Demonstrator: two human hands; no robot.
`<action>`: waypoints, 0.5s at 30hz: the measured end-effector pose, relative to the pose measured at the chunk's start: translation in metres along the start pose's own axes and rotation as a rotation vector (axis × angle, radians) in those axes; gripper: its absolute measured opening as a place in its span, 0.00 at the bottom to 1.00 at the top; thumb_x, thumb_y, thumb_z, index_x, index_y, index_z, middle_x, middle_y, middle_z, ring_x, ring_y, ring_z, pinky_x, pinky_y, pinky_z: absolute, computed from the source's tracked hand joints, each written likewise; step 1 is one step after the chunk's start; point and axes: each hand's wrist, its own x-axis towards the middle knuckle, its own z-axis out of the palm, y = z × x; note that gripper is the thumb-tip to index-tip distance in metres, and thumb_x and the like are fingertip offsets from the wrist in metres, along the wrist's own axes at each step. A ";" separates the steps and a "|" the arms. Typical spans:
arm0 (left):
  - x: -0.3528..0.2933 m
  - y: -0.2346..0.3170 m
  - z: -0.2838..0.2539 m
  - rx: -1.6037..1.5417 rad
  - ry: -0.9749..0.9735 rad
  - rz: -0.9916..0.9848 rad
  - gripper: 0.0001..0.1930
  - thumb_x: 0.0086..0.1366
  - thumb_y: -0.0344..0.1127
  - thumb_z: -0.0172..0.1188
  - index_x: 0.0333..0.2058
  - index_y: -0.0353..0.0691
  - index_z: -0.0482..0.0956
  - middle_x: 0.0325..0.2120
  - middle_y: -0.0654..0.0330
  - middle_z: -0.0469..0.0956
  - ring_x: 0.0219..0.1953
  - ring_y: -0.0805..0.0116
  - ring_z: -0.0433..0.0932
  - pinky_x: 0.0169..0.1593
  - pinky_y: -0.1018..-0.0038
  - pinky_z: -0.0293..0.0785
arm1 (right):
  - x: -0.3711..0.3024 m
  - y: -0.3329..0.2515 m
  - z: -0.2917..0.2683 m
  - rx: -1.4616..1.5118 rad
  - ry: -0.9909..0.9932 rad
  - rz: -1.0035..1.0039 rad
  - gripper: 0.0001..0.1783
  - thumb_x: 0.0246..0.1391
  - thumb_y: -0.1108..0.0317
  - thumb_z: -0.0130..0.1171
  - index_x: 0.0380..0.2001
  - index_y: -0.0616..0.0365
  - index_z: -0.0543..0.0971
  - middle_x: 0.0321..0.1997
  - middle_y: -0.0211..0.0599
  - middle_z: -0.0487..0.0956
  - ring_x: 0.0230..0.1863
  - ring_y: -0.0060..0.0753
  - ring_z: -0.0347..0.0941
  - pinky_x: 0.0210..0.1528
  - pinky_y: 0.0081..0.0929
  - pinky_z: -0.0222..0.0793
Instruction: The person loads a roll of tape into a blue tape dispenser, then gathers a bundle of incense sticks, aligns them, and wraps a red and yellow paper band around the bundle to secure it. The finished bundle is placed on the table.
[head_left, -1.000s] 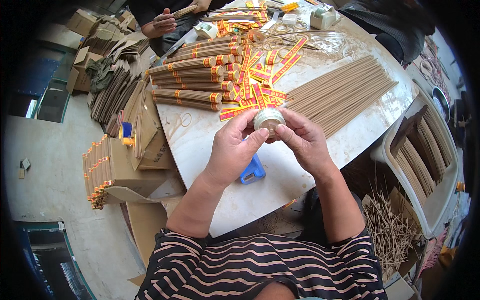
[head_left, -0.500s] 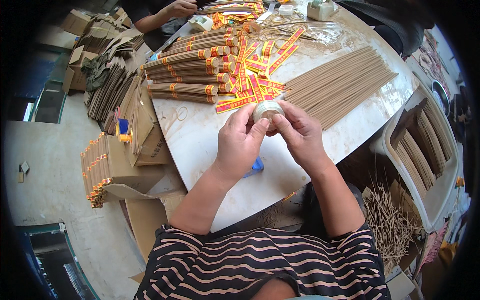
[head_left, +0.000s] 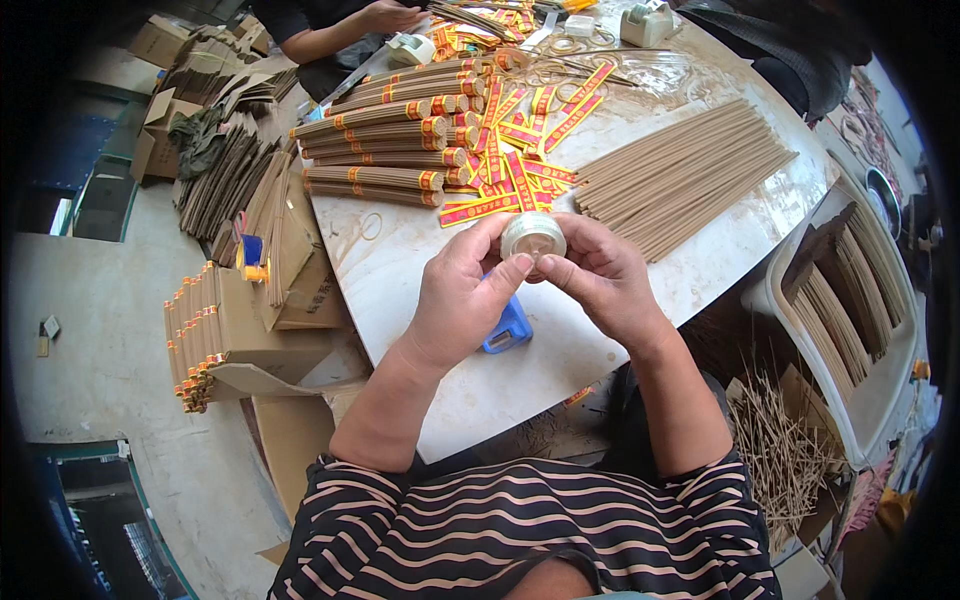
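Bundles (head_left: 195, 330) of brown sticks at far left, banded red/yellow, jutting from a cardboard box (head_left: 275, 345). More wrapped bundles, a stacked pile (head_left: 375, 135), on the left part of the white table (head_left: 480, 410). Left hand (head_left: 465, 285): thumb and fingers clamped on left side of the clear tape roll (head_left: 533, 237). Blue plastic holder (head_left: 518, 325) on tabletop, partly behind that hand. Red/yellow paper strips (head_left: 515, 170) scattered just beyond the roll. Roll is up between both hands, over the table, flat face tilted toward wearer. Right hand (head_left: 605, 275): clamped on its right side, thumb tips near each other at lower edge. Loose sticks (head_left: 690, 180) fanned beyond right hand. Thin sticks (head_left: 785, 460) jumbled below the white bin (head_left: 778, 300), far right.
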 end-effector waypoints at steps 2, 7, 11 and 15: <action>-0.002 -0.004 0.004 0.025 0.037 0.027 0.19 0.60 0.30 0.59 0.49 0.30 0.69 0.36 0.55 0.75 0.35 0.73 0.76 0.39 0.78 0.74 | -0.001 0.004 -0.001 -0.034 0.030 -0.021 0.17 0.54 0.72 0.57 0.47 0.67 0.71 0.36 0.31 0.76 0.37 0.17 0.72 0.40 0.18 0.71; -0.003 -0.016 0.005 0.110 0.080 0.063 0.19 0.60 0.31 0.59 0.49 0.31 0.69 0.35 0.56 0.76 0.34 0.74 0.76 0.38 0.79 0.73 | 0.001 0.014 -0.008 -0.244 0.069 -0.038 0.16 0.53 0.72 0.58 0.45 0.66 0.73 0.32 0.30 0.77 0.33 0.15 0.71 0.36 0.16 0.70; 0.001 -0.003 -0.006 -0.078 -0.045 -0.028 0.20 0.62 0.34 0.58 0.50 0.31 0.69 0.35 0.60 0.75 0.33 0.77 0.74 0.37 0.80 0.72 | 0.001 0.005 -0.004 -0.094 0.017 0.026 0.17 0.56 0.71 0.56 0.48 0.65 0.70 0.37 0.31 0.77 0.38 0.17 0.72 0.41 0.18 0.70; -0.002 0.002 -0.009 -0.057 -0.050 -0.063 0.21 0.64 0.35 0.56 0.52 0.29 0.66 0.38 0.60 0.74 0.38 0.77 0.72 0.43 0.81 0.70 | 0.002 0.001 0.000 -0.003 -0.032 0.045 0.18 0.57 0.70 0.54 0.49 0.65 0.69 0.38 0.31 0.76 0.39 0.17 0.71 0.43 0.18 0.70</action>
